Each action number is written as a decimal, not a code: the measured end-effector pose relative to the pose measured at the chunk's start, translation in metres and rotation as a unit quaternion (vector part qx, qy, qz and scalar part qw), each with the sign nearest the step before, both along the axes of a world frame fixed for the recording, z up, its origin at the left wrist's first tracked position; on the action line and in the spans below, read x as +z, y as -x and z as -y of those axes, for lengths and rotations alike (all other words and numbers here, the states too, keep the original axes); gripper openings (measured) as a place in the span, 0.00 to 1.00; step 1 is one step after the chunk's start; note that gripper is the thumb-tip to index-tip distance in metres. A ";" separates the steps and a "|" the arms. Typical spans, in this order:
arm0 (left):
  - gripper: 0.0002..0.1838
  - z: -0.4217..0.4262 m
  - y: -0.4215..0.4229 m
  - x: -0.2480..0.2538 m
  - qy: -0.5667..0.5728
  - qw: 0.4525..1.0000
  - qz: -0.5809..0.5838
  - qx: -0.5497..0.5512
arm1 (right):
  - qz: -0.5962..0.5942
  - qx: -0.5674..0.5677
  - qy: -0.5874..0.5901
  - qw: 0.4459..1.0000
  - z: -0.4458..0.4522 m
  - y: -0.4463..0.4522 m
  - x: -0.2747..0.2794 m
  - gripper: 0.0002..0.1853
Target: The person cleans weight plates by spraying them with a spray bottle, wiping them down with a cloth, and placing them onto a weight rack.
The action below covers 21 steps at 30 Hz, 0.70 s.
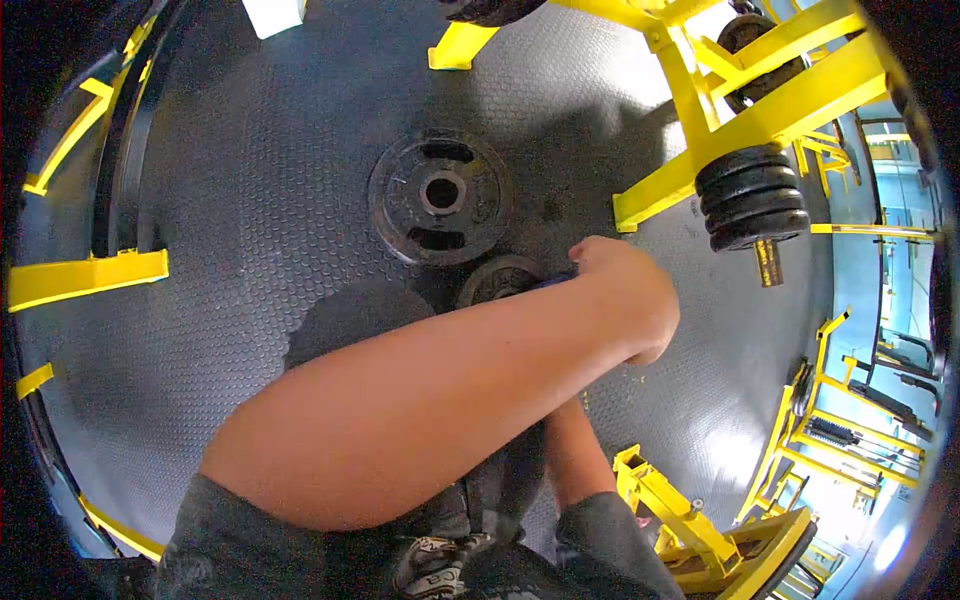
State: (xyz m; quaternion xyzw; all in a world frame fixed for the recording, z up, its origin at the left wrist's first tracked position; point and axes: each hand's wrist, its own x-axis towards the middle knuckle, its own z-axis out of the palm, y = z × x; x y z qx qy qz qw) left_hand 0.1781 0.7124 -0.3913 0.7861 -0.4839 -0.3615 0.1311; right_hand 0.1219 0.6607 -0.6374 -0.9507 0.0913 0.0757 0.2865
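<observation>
My left arm reaches across the view from the lower left. My left hand (632, 295) is bent at its right end, over the floor; most of its fingers are hidden, so its grip is unclear. A dark blue bit shows beside it. My right forearm (575, 450) comes up from below and passes behind the left arm, which hides my right hand. Partly covered by the left arm, a smaller weight plate (490, 280) lies near the left hand. Just above that, a larger grey plate (400, 195) with a round centre hole lies flat on the floor (270, 200).
A yellow rack (660, 190) at the upper right carries several black plates (752, 200) on a peg. Another yellow frame (90, 280) is at the left. A yellow and black piece of equipment (690, 525) stands at the lower right. A white object (273, 15) sits at the top.
</observation>
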 end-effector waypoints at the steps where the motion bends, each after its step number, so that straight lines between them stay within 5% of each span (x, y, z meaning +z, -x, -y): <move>1: 0.16 0.000 -0.001 0.000 -0.001 1.000 -0.003 0.001 | -0.005 0.005 0.000 1.000 0.004 0.007 0.001 0.23; 21: 0.15 -0.003 -0.007 0.002 0.003 1.000 0.001 -0.004 | -0.036 0.062 0.009 0.997 -0.037 0.025 -0.001 0.22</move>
